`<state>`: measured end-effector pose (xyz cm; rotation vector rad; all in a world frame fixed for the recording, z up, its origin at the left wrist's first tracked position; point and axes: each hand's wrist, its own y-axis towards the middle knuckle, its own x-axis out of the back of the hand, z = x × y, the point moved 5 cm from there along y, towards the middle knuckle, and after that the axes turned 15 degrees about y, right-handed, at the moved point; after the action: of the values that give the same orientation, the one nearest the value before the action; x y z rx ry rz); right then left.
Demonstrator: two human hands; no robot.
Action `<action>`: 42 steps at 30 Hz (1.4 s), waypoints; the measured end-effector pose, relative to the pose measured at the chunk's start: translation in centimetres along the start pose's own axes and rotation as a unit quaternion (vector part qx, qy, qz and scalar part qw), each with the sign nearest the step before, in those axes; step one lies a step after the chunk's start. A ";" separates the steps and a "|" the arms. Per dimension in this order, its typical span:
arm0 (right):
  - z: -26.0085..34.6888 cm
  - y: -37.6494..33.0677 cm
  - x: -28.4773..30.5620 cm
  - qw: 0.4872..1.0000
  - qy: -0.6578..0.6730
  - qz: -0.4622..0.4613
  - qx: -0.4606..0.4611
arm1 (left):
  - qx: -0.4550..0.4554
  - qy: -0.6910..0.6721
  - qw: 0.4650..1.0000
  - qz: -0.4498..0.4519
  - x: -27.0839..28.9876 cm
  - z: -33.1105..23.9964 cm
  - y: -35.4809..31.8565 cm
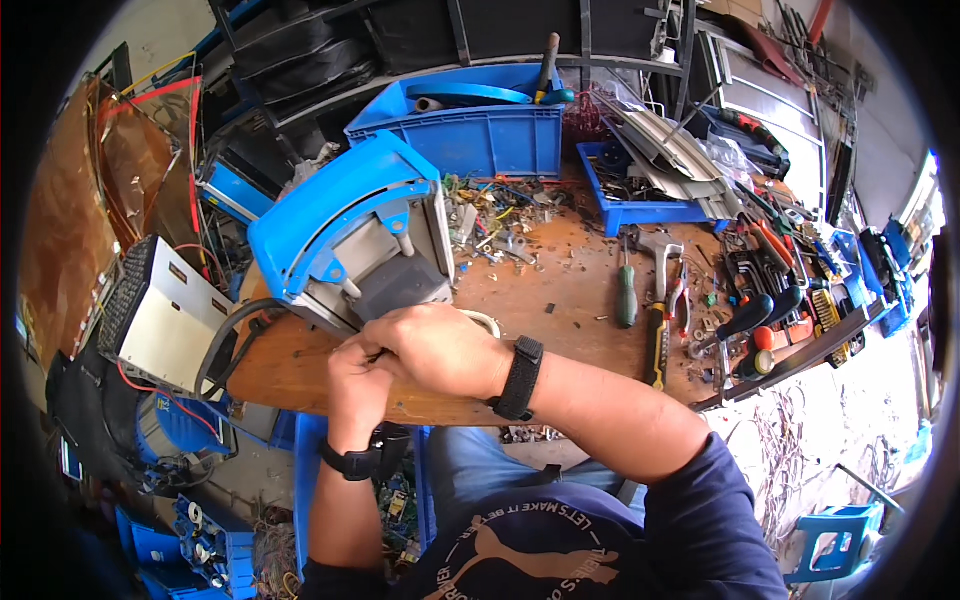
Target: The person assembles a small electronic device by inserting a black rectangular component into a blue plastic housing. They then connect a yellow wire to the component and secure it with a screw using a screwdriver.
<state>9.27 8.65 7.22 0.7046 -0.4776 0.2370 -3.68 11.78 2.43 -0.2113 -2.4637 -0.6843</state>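
At the near left of the wooden workbench (560, 290) stands an opened machine housing (345, 215) with a bright blue curved cover, grey walls and a dark grey block inside. My left hand (357, 388) and my right hand (440, 348) meet at its near lower edge. Both have their fingers curled together around a small dark spot. Whatever they pinch is hidden by the fingers. A thick black cable (222, 340) loops beside the housing, left of my hands. Part of a pale curved piece (487, 322) shows behind my right wrist.
A green-handled screwdriver (626, 295), a hammer (657, 330) and red pliers (683, 300) lie to the right, near many hand tools. Scrap bits (490, 225) litter the bench's back. Behind stand a blue crate (480, 140) and blue tray (650, 213). A white metal box (175, 310) sits left.
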 end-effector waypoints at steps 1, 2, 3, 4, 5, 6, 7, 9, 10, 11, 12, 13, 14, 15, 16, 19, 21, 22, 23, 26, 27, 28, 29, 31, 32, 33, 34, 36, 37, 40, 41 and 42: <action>0.3 -0.3 0.4 1.000 -0.003 -0.020 0.012 | 0.026 0.003 1.000 0.012 0.2 0.1 0.1; 0.8 -0.5 0.5 0.999 -0.004 -0.036 0.024 | 0.056 0.008 0.998 0.023 0.3 0.6 -0.1; 1.7 -1.1 1.3 0.997 -0.007 -0.068 0.033 | 0.070 -0.030 0.997 0.004 0.3 1.1 -0.3; 1.9 -2.2 1.9 0.996 0.005 -0.087 0.015 | 0.074 -0.025 0.997 0.019 -0.1 0.9 -0.4; 2.2 -3.4 2.6 0.994 0.013 -0.105 0.000 | 0.077 -0.022 0.996 0.031 -0.2 0.4 -0.4; 2.3 -4.7 3.1 0.992 0.025 -0.124 -0.014 | 0.080 -0.015 0.996 0.043 -0.1 0.0 -0.4; 2.1 -6.1 3.3 0.990 0.042 -0.128 -0.033 | 0.115 -0.056 0.988 0.084 -0.5 0.0 -0.4; 1.4 -8.9 3.6 0.986 0.066 -0.123 -0.086 | 0.082 -0.040 0.992 0.088 -0.7 -0.9 -0.5; 0.9 -10.1 3.6 0.981 0.066 -0.139 -0.118 | 0.065 -0.032 0.993 0.090 -0.7 -1.2 -0.5; 0.4 -11.2 3.4 0.975 0.069 -0.154 -0.148 | 0.052 -0.054 0.992 0.098 -0.5 -1.6 -1.0; -0.1 -11.9 3.3 0.967 0.071 -0.168 -0.177 | 0.060 -0.075 0.986 0.133 -0.8 -1.9 -1.2; -0.2 -12.1 3.3 0.969 0.057 -0.164 -0.175 | 0.067 -0.097 0.979 0.168 -1.3 -2.2 -1.5; -0.1 -11.9 3.0 0.975 0.050 -0.162 -0.140 | 0.073 -0.116 0.970 0.201 -1.7 -2.7 -1.7; -0.2 -11.9 2.5 0.980 0.042 -0.160 -0.106 | 0.067 -0.135 0.968 0.203 -2.2 -2.9 -2.0; -0.1 -11.8 2.1 0.984 0.035 -0.159 -0.072 | 0.070 -0.171 0.961 0.204 -2.8 -2.9 -2.2; -0.9 -12.1 1.1 0.984 0.058 -0.141 -0.087 | 0.137 -0.268 0.934 0.192 -3.6 -1.7 -2.8; -1.2 -12.5 0.9 0.964 0.144 -0.152 -0.164 | 0.192 -0.310 0.909 0.203 -4.0 -1.5 -3.3; -1.4 -12.7 0.6 0.949 0.186 -0.156 -0.202 | 0.218 -0.330 0.895 0.207 -4.2 -1.4 -3.5; -1.5 -12.9 0.4 0.950 0.183 -0.149 -0.205 | 0.227 -0.332 0.889 0.220 -4.4 -1.4 -3.7; -2.1 -13.6 -0.2 0.934 0.226 -0.148 -0.233 | 0.229 -0.335 0.890 0.206 -4.9 -1.7 -3.9; -2.4 -13.9 -0.5 0.914 0.275 -0.159 -0.253 | 0.230 -0.332 0.892 0.202 -4.9 -1.8 -4.0; -2.7 -14.2 -0.7 0.890 0.323 -0.170 -0.272 | 0.230 -0.331 0.890 0.213 -4.9 -2.0 -3.9; -3.0 -14.4 -0.6 0.872 0.345 -0.178 -0.297 | 0.230 -0.331 0.888 0.223 -5.0 -2.3 -4.0; -3.8 -14.5 -0.4 0.833 0.388 -0.193 -0.344 | 0.205 -0.267 0.919 0.207 -4.4 -2.4 -3.9; -4.0 -14.5 -0.3 0.819 0.405 -0.200 -0.353 | 0.177 -0.200 0.946 0.183 -3.7 -2.5 -3.9; -4.4 -14.4 -0.3 0.805 0.423 -0.207 -0.362 | 0.147 -0.132 0.968 0.157 -2.9 -2.4 -3.9; -4.8 -14.3 -0.3 0.790 0.441 -0.213 -0.370 | 0.091 -0.071 0.989 0.095 -2.1 -1.7 -3.6; -5.3 -14.3 -1.0 0.745 0.490 -0.219 -0.397 | -0.009 0.062 0.998 -0.029 0.3 -2.4 -2.2; -5.6 -14.3 -1.5 0.728 0.505 -0.224 -0.406 | -0.071 0.117 0.990 -0.041 1.3 -3.3 -1.0; -6.5 -14.2 -2.5 0.701 0.539 -0.222 -0.411 | -0.178 0.206 0.962 -0.022 3.3 -5.0 2.9; -6.5 -14.0 -2.8 0.697 0.548 -0.217 -0.409 | -0.181 0.205 0.962 0.015 3.4 -5.3 3.8; -6.5 -13.8 -2.9 0.695 0.548 -0.218 -0.411 | -0.183 0.204 0.960 0.053 3.3 -5.5 4.4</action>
<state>13.99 2.65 -6.34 -0.3025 0.7437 -0.0523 -2.46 12.72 10.11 -0.3072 -1.9082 -1.0225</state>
